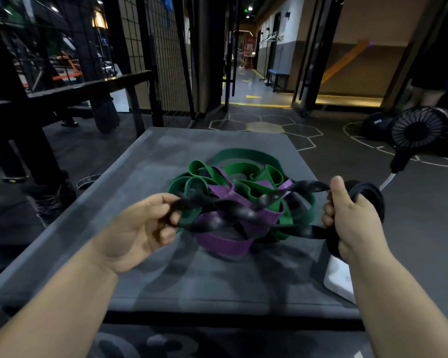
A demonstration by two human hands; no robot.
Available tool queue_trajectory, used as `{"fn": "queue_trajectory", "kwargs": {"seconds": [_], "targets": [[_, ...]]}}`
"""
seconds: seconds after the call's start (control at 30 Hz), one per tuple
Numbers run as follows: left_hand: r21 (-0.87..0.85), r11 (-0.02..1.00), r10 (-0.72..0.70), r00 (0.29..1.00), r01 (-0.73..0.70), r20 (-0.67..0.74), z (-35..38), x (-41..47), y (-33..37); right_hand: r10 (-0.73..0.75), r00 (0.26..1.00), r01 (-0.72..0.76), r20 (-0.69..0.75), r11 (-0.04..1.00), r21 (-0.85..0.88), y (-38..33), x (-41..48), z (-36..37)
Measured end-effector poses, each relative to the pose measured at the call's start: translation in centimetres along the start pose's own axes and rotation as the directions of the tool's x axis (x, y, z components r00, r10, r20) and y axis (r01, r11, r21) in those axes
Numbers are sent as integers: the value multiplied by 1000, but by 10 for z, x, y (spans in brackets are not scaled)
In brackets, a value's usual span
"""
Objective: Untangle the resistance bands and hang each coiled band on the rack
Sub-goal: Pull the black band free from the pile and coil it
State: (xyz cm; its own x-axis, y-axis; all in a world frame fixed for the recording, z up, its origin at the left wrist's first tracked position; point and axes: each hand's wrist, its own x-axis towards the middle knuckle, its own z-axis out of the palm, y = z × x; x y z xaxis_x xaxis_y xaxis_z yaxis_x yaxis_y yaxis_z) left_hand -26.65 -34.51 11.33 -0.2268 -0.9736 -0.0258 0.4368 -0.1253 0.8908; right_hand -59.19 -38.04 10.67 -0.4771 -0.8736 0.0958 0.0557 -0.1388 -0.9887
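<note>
**Black band [241,214], twisted, strung hand to hand**

On my feed, the left hand [140,228] pinches one end of the flat rubber strap, thumb and curled fingertips closed on it. That end is blurred, so I cannot make out the exact grip. The right hand [347,218] is wrapped round several gathered loops of the same strap, thumb up. The coil bulges out behind the hand and hides most of its fingers.

Between the hands the strap runs twisted and glossy above the heap. Under it the green band [233,156] lies in wide, matte folds, knotted through with the purple band [225,244]. Both rest on the grey platform [166,151], whose top is scuffed and chalky.

A white slab [339,277] pokes out by the right wrist, partly covered. A round black fan [419,130] stands on the floor to the right. A wire grid [166,60] rises behind the platform.
</note>
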Motion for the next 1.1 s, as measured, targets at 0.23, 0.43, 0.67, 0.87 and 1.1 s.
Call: {"fn": "queue_trajectory", "kwargs": {"seconds": [0.23, 0.43, 0.67, 0.87, 1.1], "targets": [[965, 228, -43, 992, 129, -122, 1, 12, -24, -33, 999, 34, 33, 999, -28, -6, -16, 8], [979, 144, 125, 979, 144, -163, 6, 11, -38, -56, 998, 57, 24, 997, -53, -9, -24, 11], [992, 119, 485, 874, -44, -19, 5, 14, -41, -54, 999, 55, 5, 997, -51, -11, -23, 8], [899, 294, 581, 808, -323, 100, 19, 5, -37, -69, 998, 69, 17, 996, -56, -7, -19, 6], [866, 481, 353, 934, -135, -50, 13, 10, -29, -67, 997, 70, 46, 996, -60, -6, -17, 5]]}}
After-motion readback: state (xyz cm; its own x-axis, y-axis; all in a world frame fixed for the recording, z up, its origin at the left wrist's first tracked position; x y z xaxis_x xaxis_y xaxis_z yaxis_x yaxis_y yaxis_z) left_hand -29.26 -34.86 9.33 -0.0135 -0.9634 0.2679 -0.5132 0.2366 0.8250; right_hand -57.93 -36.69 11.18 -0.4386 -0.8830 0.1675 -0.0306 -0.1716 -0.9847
